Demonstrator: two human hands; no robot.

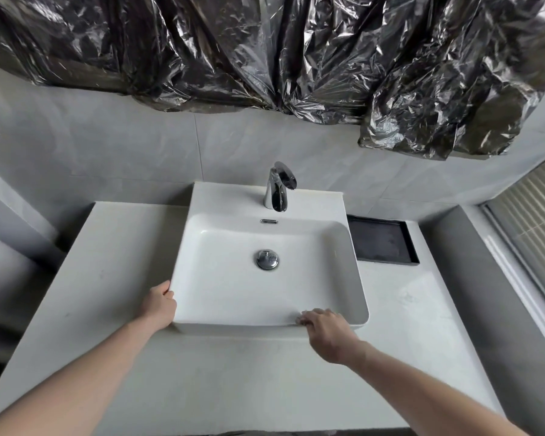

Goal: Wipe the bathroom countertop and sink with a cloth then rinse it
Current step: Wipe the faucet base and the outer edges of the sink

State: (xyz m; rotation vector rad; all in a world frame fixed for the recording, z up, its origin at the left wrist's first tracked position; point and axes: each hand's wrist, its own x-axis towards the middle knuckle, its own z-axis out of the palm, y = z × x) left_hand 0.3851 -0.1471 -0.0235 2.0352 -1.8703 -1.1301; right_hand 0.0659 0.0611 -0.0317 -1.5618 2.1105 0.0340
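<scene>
A white rectangular sink (343, 247) sits on top of the pale countertop (114, 278), with a chrome drain plug (267, 259) in its bowl and a chrome faucet (277, 187) at the back. My left hand (159, 305) grips the sink's front left corner, thumb on the rim, fingers hidden behind the wall. My right hand (326, 332) lies on the front rim near the right corner, its fingertips curled over the edge. No cloth is in view. No water runs from the faucet.
A black tray (381, 243) lies on the countertop right of the sink, against the wall. Crumpled black plastic sheet (265, 51) hangs on the grey tiled wall above. A window with blinds (535, 221) is at the right.
</scene>
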